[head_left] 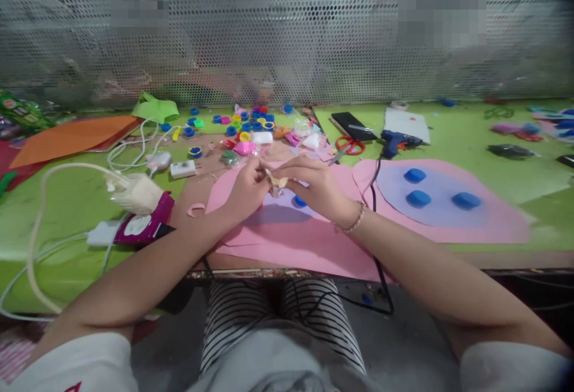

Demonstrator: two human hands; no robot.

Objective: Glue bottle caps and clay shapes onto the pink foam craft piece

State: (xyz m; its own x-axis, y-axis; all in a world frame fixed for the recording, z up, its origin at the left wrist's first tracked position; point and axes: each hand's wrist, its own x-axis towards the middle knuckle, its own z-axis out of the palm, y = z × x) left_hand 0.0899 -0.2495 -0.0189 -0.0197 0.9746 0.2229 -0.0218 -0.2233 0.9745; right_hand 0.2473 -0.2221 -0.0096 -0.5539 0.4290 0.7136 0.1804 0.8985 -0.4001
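My left hand [246,187] and my right hand [321,189] meet over the pink sheet [309,254]. Between their fingertips is a small crinkled clear wrapper with something pale yellow [278,183] in it; its kind is too small to tell. Both hands are closed on it in a pinch. Below them lies a lilac paper piece [280,211] on the pink, with a blue bottle cap [299,201] partly hidden by my right hand. To the right, a second lilac piece [443,213] on pink carries three blue caps [418,199].
Behind my hands lie several coloured caps [256,124] and small packets [246,148]. Red-handled scissors [351,146], a phone [353,126] and a blue glue gun [398,142] are right of them. A purple power strip [147,221] with cables stands left; a black cord [376,242] crosses the front edge.
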